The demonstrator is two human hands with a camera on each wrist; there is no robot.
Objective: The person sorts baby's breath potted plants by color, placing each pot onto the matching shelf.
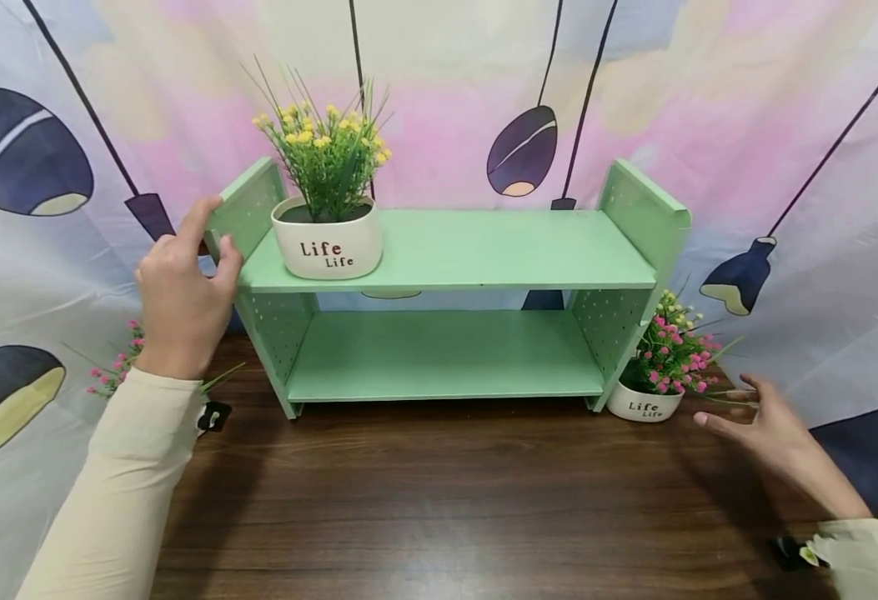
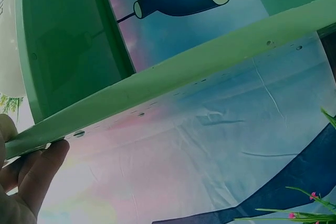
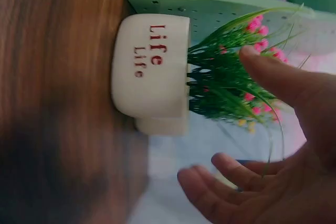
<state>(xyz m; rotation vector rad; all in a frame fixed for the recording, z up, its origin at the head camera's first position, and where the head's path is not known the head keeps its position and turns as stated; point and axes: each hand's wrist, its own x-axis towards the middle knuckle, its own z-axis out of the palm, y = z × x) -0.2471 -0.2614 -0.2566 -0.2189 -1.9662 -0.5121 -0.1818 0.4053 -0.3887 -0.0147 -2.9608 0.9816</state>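
Observation:
A green two-tier shelf [image 1: 446, 354] stands on the brown wooden table. My left hand [image 1: 187, 292] grips the top of its left side panel, thumb on one face and fingers round the other; in the left wrist view the fingers [image 2: 44, 174] lie along the panel's edge. On the upper board, beside that hand, sits a white "Life" pot of yellow flowers [image 1: 328, 242]. To the right of the shelf is a white pot of pink flowers [image 1: 644, 404]. My right hand [image 1: 772, 429] is open just right of it, thumb and fingers spread, holding nothing.
Another white pot [image 3: 160, 126] shows partly behind the pink-flowered one. More pink flowers [image 1: 127, 358] appear left of the shelf, partly hidden by my left arm. A curtain [image 1: 439, 125] printed with lamps hangs close behind. The wooden table [image 1: 439, 492] extends in front.

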